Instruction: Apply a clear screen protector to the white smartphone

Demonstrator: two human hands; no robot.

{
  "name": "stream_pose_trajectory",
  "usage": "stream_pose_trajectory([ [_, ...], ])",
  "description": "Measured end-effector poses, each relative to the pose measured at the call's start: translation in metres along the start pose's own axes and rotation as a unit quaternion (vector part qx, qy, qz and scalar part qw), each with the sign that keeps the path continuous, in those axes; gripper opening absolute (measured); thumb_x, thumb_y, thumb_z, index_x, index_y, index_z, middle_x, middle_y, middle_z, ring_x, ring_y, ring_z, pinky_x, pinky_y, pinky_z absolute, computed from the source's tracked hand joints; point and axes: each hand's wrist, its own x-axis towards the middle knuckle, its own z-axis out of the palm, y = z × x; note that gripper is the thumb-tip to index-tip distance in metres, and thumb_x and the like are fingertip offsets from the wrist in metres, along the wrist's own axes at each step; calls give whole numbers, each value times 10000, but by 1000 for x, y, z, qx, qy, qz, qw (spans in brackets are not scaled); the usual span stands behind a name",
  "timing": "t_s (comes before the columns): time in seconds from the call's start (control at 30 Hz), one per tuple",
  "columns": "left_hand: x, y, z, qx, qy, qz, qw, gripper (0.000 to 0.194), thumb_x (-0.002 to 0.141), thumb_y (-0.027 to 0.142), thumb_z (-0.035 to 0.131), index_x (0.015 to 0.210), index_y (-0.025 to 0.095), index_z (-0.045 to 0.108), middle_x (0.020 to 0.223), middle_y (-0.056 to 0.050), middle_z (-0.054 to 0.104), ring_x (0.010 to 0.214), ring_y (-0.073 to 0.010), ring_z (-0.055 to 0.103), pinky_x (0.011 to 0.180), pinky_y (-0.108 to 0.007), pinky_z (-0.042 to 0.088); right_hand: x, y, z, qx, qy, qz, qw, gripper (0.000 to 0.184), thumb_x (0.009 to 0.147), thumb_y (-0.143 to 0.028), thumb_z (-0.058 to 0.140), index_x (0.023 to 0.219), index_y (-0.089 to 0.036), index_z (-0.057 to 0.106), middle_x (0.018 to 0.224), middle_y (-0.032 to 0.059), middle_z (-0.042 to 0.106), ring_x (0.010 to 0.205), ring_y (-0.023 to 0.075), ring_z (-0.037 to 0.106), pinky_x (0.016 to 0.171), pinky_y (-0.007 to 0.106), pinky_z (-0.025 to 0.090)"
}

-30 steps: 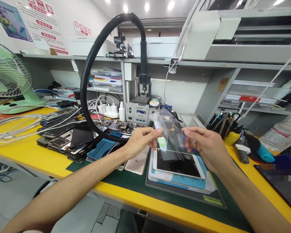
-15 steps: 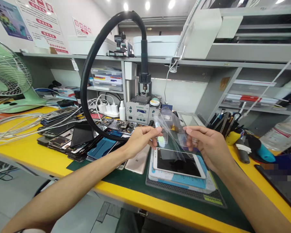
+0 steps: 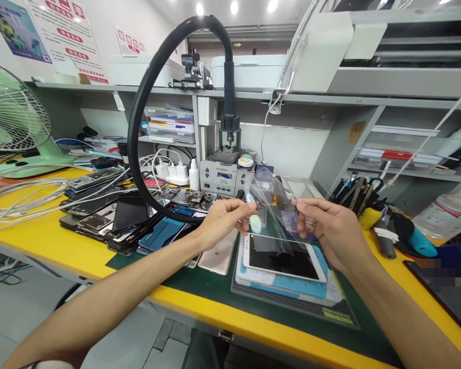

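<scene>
Left hand (image 3: 227,219) and right hand (image 3: 330,228) pinch thin, clear plastic film (image 3: 271,205) behind the long yellow bench's (image 3: 223,313) front edge; uneven pulls could wrinkle it.

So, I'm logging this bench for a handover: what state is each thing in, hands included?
Clear film, bent.
Left hand, pinching the film.
Right hand, pinching the film.
White-framed device, face up, screen dark.
Gold device, back up.
Power strip, chargers plugged in.
Shelf box, lid shut.
Ceiling lights, lit.
Green fan, spinning or stopped: cannot tell.
</scene>
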Motion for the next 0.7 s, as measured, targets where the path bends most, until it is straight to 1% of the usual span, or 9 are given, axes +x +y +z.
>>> stream_pose_trajectory([
  [0.3,0,0,0,-3,0,1,1000,446,821,565,778,784,122,743,627,-28,666,565,-116,623,607,-254,575,1,1,0,-6,1,-5,1000,341,640,-442,926,782,-162,795,629,13,589,548,132,560,452,245,463],
  [0.47,1,-2,-1,1,-2,6,1000,446,834,568,766,782,126,745,648,-38,681,578,-118,630,612,-257,579,1,2,-3,-20,-3,-8,1000,329,680,-453,907,813,-170,803,651,20,602,564,135,564,460,249,469],
  [0.7,1,-2,-2,2,0,4,1000,439,837,562,765,787,127,743,657,-35,687,567,-118,633,619,-261,574,1,2,-1,-14,0,-7,1000,331,657,-441,915,807,-168,803,679,28,614,564,137,564,454,254,463],
])
